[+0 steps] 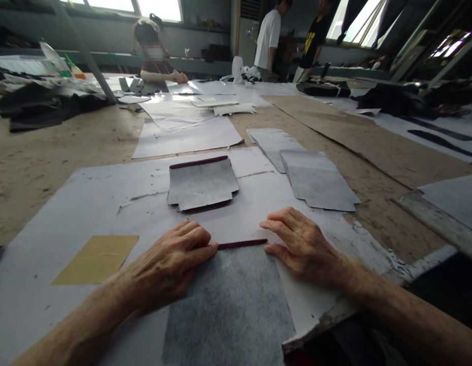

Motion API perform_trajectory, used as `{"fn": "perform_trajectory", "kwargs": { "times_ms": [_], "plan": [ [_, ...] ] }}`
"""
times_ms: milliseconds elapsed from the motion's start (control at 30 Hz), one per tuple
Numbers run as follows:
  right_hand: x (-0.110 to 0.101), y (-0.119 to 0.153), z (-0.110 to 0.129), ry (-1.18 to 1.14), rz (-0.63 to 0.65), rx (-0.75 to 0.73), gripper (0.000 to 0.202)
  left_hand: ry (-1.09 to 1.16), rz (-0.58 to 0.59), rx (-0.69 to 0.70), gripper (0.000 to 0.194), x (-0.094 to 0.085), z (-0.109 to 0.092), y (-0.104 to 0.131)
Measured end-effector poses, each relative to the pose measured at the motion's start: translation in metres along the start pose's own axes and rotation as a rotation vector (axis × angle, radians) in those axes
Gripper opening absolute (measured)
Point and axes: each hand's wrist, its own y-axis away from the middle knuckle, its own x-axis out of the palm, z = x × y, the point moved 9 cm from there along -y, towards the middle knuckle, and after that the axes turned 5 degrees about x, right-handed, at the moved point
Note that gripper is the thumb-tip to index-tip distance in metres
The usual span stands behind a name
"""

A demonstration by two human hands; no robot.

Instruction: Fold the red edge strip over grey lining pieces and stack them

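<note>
A grey-backed panel [236, 305] lies in front of me, its far edge folded over into a narrow dark red strip [243, 244]. At the strip's left end, my left hand [177, 259] is closed, fingers curled and tips pressed on the panel's corner. My right hand [302, 246] rests by the other end, thumb tip at the corner and fingers apart from it. Beyond my hands sits a small stack of similar panels [203, 185], the top one with a dark red folded edge. More grey pieces [319, 180] lie to the right in overlapping piles.
White paper [94, 203] covers the near table, with a yellowish-tan square [96, 259] on the left. Dark material [41, 104] is heaped at far left beside a slanted pole [87, 51]. One person [154, 56] sits across the table; two people [268, 38] stand farther back.
</note>
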Motion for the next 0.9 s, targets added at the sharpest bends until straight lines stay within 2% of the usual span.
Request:
{"fn": "perform_trajectory", "kwargs": {
  "times_ms": [400,467,567,633,700,767,900],
  "plan": [
    [0.003,0.010,0.002,-0.078,0.022,-0.038,0.016,0.026,-0.011,-0.019,0.026,0.001,0.002,0.001],
    [0.002,0.011,-0.005,-0.149,0.018,0.022,0.015,0.032,-0.007,-0.019,0.027,0.001,0.002,0.001],
    [-0.003,0.013,-0.029,-0.251,-0.009,0.227,0.013,0.050,-0.016,-0.030,0.026,0.001,0.003,0.002],
    [-0.009,0.012,-0.037,-0.248,-0.055,0.311,0.014,0.059,-0.026,-0.039,0.025,0.000,0.003,0.002],
    [-0.017,0.004,-0.027,-0.197,-0.111,0.270,0.012,0.062,-0.030,-0.045,0.026,-0.001,0.003,0.002],
    [-0.017,-0.007,-0.005,-0.143,-0.137,0.158,0.011,0.058,-0.028,-0.050,0.029,0.000,0.003,0.002],
    [0.012,-0.027,0.041,-0.101,-0.019,-0.030,0.023,0.040,-0.038,-0.074,0.030,0.001,0.004,0.002]
  ]
}}
